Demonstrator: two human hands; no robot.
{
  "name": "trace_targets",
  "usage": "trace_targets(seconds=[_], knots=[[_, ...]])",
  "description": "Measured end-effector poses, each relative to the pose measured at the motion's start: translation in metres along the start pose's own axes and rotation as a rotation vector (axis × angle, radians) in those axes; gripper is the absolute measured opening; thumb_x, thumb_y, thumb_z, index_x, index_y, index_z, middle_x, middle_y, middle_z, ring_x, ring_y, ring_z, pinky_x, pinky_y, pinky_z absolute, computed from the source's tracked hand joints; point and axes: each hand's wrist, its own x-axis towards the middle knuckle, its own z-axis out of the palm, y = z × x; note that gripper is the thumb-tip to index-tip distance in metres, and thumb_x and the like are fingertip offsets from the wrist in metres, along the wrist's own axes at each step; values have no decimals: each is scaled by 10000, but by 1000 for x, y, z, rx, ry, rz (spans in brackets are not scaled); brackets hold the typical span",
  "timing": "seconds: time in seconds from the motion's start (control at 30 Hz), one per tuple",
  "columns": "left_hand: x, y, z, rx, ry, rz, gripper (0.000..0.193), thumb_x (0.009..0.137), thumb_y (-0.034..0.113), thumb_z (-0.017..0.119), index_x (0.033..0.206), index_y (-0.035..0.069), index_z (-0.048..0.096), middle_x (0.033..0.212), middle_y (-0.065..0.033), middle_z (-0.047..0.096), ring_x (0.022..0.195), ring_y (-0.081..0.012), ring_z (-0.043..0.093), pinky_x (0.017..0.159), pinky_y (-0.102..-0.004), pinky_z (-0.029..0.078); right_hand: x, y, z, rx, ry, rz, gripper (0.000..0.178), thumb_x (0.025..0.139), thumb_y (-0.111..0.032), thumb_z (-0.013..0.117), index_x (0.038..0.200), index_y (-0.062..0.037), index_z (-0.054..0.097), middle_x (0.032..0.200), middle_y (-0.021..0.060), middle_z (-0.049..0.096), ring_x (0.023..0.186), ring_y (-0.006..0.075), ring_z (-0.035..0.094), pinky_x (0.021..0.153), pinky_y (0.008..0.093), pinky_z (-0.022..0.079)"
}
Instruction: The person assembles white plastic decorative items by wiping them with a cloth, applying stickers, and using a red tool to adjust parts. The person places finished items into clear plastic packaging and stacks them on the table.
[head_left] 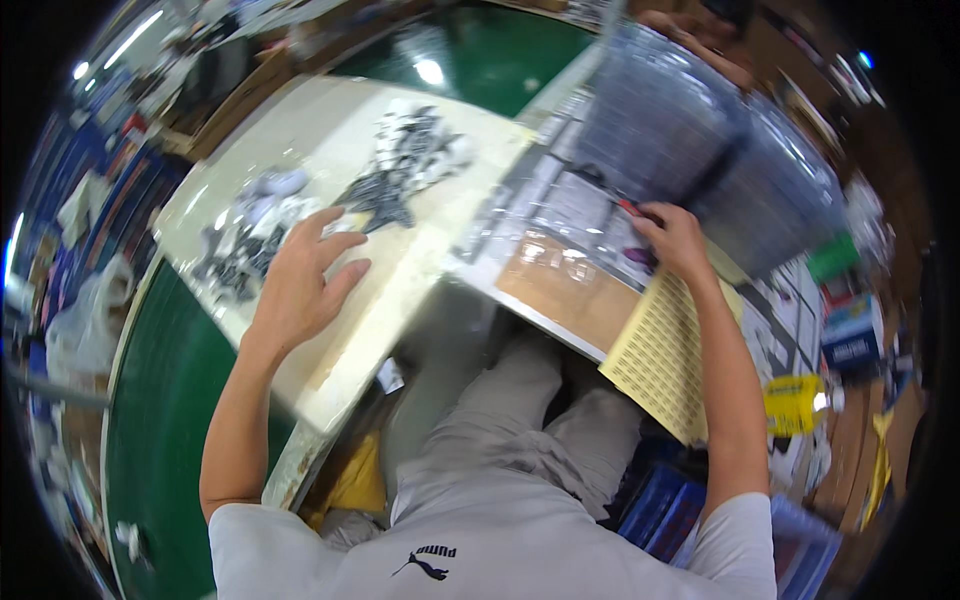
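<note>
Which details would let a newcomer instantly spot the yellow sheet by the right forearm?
Start at the stacks of clear plastic, upper right. Come down past the right hand: the yellow sheet lies partly beneath the forearm. Rows of small dark marks set it apart from the plain brown panel at its left.

Black, white and grey mottle a heap of small pieces (405, 160) on a cream-white flat tabletop (320, 130), while lavender tints a second mottled heap (245, 240). A slim red object (628, 207) adds a bright accent. Rows of dark marks pattern a pale-yellow rectangular sheet (665, 360), alongside a tan rectangular panel (570, 290), blue-grey clear plastic stacks (655, 115) and a bright-yellow bottle (790, 405).
</note>
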Motion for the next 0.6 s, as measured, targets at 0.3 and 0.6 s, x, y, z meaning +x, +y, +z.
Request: trace_targets(seconds=[0.3,0.6], knots=[[-106,-44,-62,-15,339,-632,197,947,147,729,1105,40,780,1118,-147,747,972,-334,725,840,-434,563,-7,-13,21,-330,156,-175,236,994,-202,690,1123,-13,748,1056,203,709,1029,419,671,881,493,521],[-40,-79,-1,257,180,-311,482,959,359,736,1273,0,666,1112,-200,731,996,-372,728,848,-494,562,-14,-104,-9,-48,176,-139,180,1049,-166,647,1056,3,707,821,153,691,695,231,654,671,360,524]])
